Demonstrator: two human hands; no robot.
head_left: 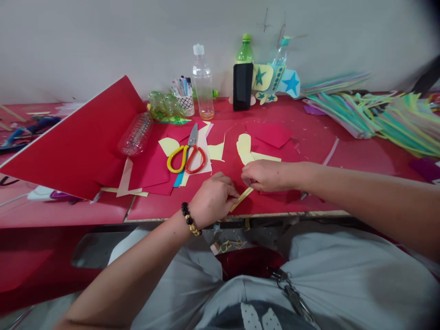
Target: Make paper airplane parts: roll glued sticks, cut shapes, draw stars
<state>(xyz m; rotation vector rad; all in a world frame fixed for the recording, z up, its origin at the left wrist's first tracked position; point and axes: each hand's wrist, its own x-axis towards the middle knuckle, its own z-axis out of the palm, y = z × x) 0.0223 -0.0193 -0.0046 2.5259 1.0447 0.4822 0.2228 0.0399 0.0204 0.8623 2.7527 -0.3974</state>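
"Nearest the camera?"
"Grey clothing (237, 293) with a dark print."
"Hands?"
"Left hand (217, 196): fingers drawn narrow at the lower end of a yellow strip (242, 199); pinching or pressing, cannot tell. Right hand (260, 176): curled at its upper end, grip hidden."
"Strip's location?"
"Red table (364, 158), near the front edge; scissors (193, 136) beyond, leftward."

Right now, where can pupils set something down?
Tabletop shows bare between the loose pale strip and far-right purple piece, beyond the right forearm; also along the front edge, left of the bead bracelet. Paper scraps crowd the scissors.
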